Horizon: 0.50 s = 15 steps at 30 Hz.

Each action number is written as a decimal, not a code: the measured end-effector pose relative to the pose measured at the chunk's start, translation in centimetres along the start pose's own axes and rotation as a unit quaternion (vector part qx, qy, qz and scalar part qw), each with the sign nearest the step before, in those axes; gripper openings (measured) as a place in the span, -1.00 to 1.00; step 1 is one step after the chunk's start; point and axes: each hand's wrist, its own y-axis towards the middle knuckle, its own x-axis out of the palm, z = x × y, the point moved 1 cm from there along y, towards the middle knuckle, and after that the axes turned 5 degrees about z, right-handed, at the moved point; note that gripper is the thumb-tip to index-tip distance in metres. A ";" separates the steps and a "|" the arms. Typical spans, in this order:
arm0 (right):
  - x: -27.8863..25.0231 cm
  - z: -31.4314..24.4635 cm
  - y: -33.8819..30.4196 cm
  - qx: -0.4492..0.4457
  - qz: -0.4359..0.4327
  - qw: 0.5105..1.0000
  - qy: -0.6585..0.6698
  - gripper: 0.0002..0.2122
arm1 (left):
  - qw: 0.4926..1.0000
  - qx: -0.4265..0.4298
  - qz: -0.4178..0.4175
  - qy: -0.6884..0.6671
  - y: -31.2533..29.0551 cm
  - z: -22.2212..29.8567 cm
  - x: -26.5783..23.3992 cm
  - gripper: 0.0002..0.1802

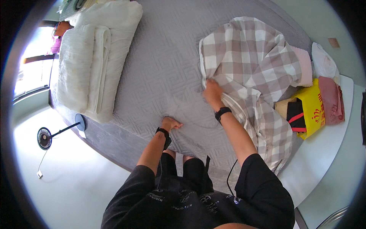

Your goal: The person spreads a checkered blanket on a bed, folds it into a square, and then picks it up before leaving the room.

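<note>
A brown-and-white checked duvet cover (251,57) lies rumpled over the right side of the bed, trailing down toward the near edge. My right hand (212,92) is closed at its left edge, pinching the white border; part of the fingers is hidden from above. Over the grey quilted bedspread (164,65), near the bed's front edge, is my left hand (170,123). It holds nothing, and its thumb points to the right, apart from the other fingers. Both wrists wear black bands.
Folded white quilts (87,72) lie on the bed's left side. At the right, a yellow bag (314,110) with dark contents, a dusty-pink cloth (331,99) and a white plastic bag (323,61) sit together. A fan (44,138) stands on the left.
</note>
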 end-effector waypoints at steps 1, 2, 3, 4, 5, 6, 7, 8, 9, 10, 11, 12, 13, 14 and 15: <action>0.0 -0.9 -1.3 -0.020 -0.002 0.999 0.027 -0.80 | 0.998 -0.054 -0.009 0.039 -0.3 0.6 -0.1 -0.80; -0.5 -2.3 -2.9 -0.035 -0.039 0.998 0.042 -0.81 | 0.998 -0.056 -0.011 0.039 -0.1 0.1 -0.4 -0.80; -1.2 -3.8 -5.1 -0.050 -0.076 0.994 0.057 -0.82 | 0.998 -0.028 -0.041 -0.042 0.7 -1.0 -0.7 -0.83; -1.9 -4.5 -7.5 -0.077 -0.087 0.990 0.081 -0.82 | 0.990 -0.001 -0.074 -0.120 1.4 -1.9 -0.7 -0.86; -2.6 -5.3 -9.9 -0.101 -0.096 0.985 0.105 -0.83 | 0.990 -0.005 -0.080 -0.116 1.9 -2.4 -0.7 -0.86; -3.5 -6.1 -12.3 -0.083 -0.141 0.980 0.114 -0.83 | 0.992 0.029 -0.069 -0.106 2.2 -2.7 -0.9 -0.86; -4.5 -6.7 -14.5 -0.063 -0.184 0.973 0.123 -0.83 | 0.992 0.063 -0.060 -0.095 2.4 -2.9 -1.1 -0.85; -5.4 -7.1 -16.7 -0.047 -0.186 0.974 0.118 -0.83 | 0.987 0.106 -0.093 -0.075 0.5 -1.9 -1.3 -0.68; -6.2 -7.8 -18.7 -0.056 -0.160 0.972 0.165 -0.83 | 0.987 0.101 -0.100 -0.071 0.2 -2.3 -1.5 -0.68; -7.1 -8.6 -20.6 -0.063 -0.131 0.966 0.212 -0.83 | 0.978 0.072 -0.156 -0.116 -0.1 -2.7 -1.6 -0.54; -7.7 -9.3 -22.2 -0.053 -0.126 0.968 0.211 -0.83 | 0.964 0.047 -0.212 -0.157 -0.2 -2.2 -2.0 -0.38; -8.3 -9.7 -23.8 -0.016 -0.127 0.963 0.236 -0.83 | 0.923 -0.005 -0.301 -0.239 -0.6 -1.3 -1.8 -0.26; -9.0 -10.1 -25.8 0.018 -0.134 0.956 0.262 -0.83 | 0.863 -0.060 -0.383 -0.323 -1.9 -0.4 -0.9 -0.12; -9.8 -10.8 -27.5 0.023 -0.134 0.956 0.259 -0.83 | 0.832 -0.083 -0.417 -0.357 -3.8 1.1 -0.3 -0.10; -10.6 -11.4 -28.8 0.023 -0.094 0.962 0.257 -0.80 | 0.797 -0.102 -0.448 -0.392 -5.6 2.8 0.4 -0.07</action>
